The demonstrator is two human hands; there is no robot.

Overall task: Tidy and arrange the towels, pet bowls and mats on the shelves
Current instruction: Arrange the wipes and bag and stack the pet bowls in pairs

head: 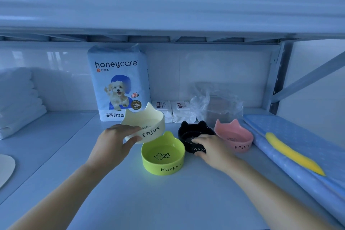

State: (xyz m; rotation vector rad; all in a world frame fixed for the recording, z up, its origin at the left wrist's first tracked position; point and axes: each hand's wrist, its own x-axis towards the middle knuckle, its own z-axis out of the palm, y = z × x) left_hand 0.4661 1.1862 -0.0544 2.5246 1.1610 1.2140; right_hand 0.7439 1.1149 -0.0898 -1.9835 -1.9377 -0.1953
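Note:
My left hand [113,141] grips the rim of a cream cat-eared bowl [147,121] marked "Enjoy" and holds it tilted above the shelf, just over the back edge of a green bowl [164,157] marked "Happy". My right hand [211,148] grips the near rim of a black eared bowl [192,132] that stands on the shelf. A pink bowl [236,136] stands right beside the black one. Folded white towels [18,97] are stacked at the far left. A blue dotted mat with a yellow shape [291,147] lies along the right side.
A honeycare training-pad pack [119,84] stands against the back wall. Two small white packs [173,109] and a crinkled plastic bag [218,106] lie behind the bowls. A pale round mat edge [5,170] shows at far left. The upper shelf [168,31] hangs overhead.

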